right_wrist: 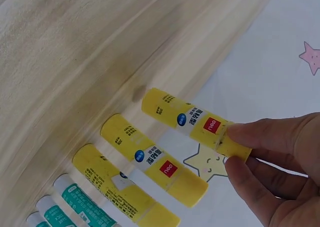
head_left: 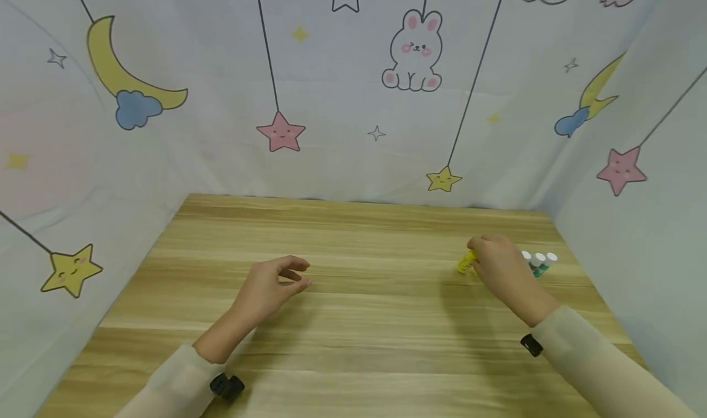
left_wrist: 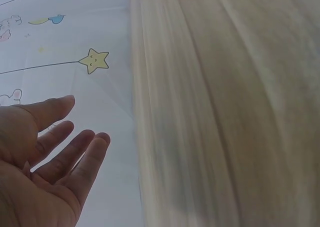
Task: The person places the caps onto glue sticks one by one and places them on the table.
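My right hand (head_left: 505, 277) pinches a yellow glue stick (right_wrist: 182, 117) near its upper end with thumb and fingers. In the right wrist view the stick is upright but tilted; whether its lower end touches the table I cannot tell. Beside it stand two more yellow glue sticks, a nearer one (right_wrist: 150, 157) and a farther one (right_wrist: 117, 182), in a row. My fingers are apart from both. My left hand (head_left: 270, 292) hovers above the table's left half, its fingers loosely bent, thumb apart and nothing between them.
Teal tubes with white caps (right_wrist: 82, 204) continue the row on the right side of the wooden table (head_left: 353, 344). White cloth (head_left: 353, 160) with printed stars, moons and a rabbit rises behind the table and along both sides.
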Motion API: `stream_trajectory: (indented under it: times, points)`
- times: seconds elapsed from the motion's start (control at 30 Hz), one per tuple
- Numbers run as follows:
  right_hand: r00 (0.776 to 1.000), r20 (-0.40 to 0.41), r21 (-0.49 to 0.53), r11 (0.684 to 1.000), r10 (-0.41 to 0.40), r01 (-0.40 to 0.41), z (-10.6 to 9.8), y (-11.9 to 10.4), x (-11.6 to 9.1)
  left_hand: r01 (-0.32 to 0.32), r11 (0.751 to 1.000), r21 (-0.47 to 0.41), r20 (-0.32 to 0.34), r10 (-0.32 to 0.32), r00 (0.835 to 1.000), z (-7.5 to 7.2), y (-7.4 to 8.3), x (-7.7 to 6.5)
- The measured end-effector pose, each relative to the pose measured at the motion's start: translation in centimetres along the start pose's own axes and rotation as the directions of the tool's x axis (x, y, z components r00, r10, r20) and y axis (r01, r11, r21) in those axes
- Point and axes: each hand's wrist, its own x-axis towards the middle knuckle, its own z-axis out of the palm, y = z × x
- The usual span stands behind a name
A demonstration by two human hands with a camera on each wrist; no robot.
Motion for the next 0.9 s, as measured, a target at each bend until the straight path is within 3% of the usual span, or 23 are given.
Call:
stream_trajectory:
  times: [0.37,0.7,0.9]
  points:
    - [0.999,0.026,-0.021,1.0,0.02,-0.019,0.01,0.25,-0.05,-0.004,1.0,-0.021,-0.013,0.003,1.0,0.11,0.06,0.03]
    - [1.0,-0.031,-0.018,1.0,0.001,-0.002,0.25,0.74,-0.26,0.014,1.0,-0.011,-0.007,-0.014,1.0,0.06,-0.04,0.03]
    - [1.0,-0.027,-0.009,1.0,-0.01,0.01,0.28,0.58,-0.26,0.014,1.0,0.003,-0.018,-0.014,1.0,-0.06,-0.07,-0.17]
